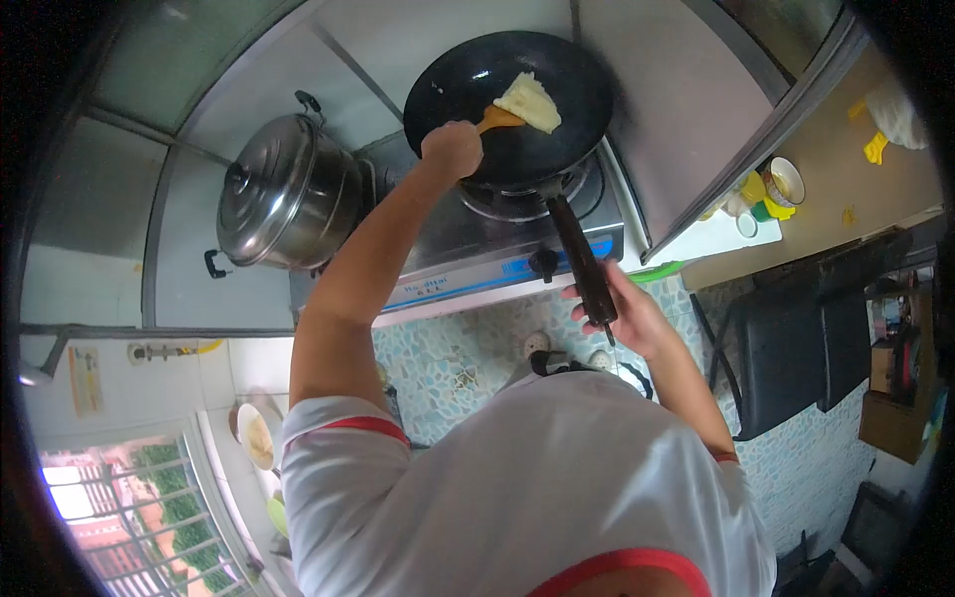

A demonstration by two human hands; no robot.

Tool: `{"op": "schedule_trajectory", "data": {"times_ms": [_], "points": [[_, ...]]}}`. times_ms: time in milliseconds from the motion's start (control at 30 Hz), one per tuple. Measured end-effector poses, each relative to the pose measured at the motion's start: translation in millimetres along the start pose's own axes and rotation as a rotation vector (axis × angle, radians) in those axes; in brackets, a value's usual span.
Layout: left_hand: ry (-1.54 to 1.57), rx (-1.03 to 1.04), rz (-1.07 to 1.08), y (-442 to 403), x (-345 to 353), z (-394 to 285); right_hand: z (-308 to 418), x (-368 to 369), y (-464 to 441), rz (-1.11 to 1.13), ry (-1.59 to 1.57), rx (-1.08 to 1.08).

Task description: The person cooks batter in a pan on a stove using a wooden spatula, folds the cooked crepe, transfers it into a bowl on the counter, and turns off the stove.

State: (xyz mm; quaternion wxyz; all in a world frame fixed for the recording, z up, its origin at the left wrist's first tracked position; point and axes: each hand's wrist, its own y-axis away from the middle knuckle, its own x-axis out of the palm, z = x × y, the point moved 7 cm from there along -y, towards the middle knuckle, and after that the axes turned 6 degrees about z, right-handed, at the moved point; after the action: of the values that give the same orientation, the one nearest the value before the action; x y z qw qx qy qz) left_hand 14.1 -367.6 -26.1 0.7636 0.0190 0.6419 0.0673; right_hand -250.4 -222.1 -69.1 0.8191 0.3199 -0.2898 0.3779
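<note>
My left hand (454,149) is closed around a wooden spatula (500,119), its blade against a pale yellow, flat piece of food (532,102) that looks like a folded pancake. Both lie within the dark wok (448,95), which sits on a burner of the gas stove (428,282). Below the wok's long brown handle (580,254), my right hand (637,316) cups its end loosely, fingertips showing on the far side and the thumb along the near side. Part of the spatula's grip is hidden inside my left hand.
A lidded steel pot (284,194) stands on the stove's left side. At the right, a bowl (784,182) and small containers rest on a white counter. A black chair (796,348) stands behind on the right. Another bowl (261,438) is by the window.
</note>
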Motion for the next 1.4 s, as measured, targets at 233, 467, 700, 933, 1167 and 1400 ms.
{"op": "schedule_trajectory", "data": {"times_ms": [233,467,700,933,1167,1400], "points": [[-0.072,0.092,0.234,14,-16,10,-3,9,-7,-0.05,-0.087,0.042],[0.336,-0.123,0.056,-71,21,-19,-4,10,-8,-0.04,-0.085,0.058],[0.662,-0.163,-0.183,-63,-5,-11,-4,9,-5,-0.062,-0.067,0.065],[0.818,-0.04,-0.497,28,-55,15,-6,3,-11,-0.003,-0.06,0.043],[0.982,-0.333,-0.508,221,-69,33,-18,-15,-19,0.094,-0.121,0.081],[1.067,-0.945,-0.592,437,11,49,-78,-55,-14,0.214,-0.099,0.189]]}}
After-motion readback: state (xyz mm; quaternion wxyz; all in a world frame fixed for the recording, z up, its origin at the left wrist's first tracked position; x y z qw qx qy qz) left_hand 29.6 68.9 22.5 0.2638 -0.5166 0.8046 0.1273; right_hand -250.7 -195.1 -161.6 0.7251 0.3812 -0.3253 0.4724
